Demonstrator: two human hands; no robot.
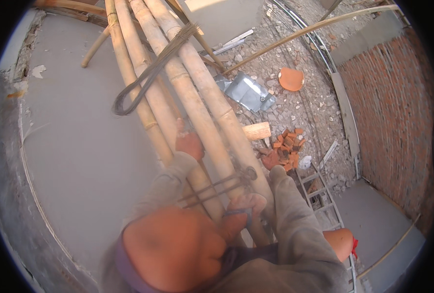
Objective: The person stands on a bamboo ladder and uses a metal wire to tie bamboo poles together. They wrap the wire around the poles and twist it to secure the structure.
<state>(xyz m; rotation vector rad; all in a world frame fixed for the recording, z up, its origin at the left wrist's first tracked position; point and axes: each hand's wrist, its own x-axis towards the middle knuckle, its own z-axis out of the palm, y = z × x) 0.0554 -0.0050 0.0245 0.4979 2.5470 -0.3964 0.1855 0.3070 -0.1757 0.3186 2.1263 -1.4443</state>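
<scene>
Several long bamboo poles (200, 105) run side by side from the far left toward me. My left hand (190, 145), in a grey sleeve, is on one of the inner poles, one finger stretched along it and the others curled round its side. My right hand (270, 159) is beside the outermost right pole; its fingers are too blurred to read. A looped bundle of thin dark wire (153, 73) lies across the poles ahead of my hands. Closer to me, dark thin bars (212, 189) with a ringed end cross the poles, beside a foot-like shape (250, 202) with a blue strap.
A large blurred rounded shape, perhaps my bent knee (173, 249), fills the lower left. Below to the right are broken bricks (289, 146), a metal ladder (319, 198), a silvery sheet (250, 93) and an orange seat-like piece (291, 79) on rubble. A brick wall (392, 122) stands right.
</scene>
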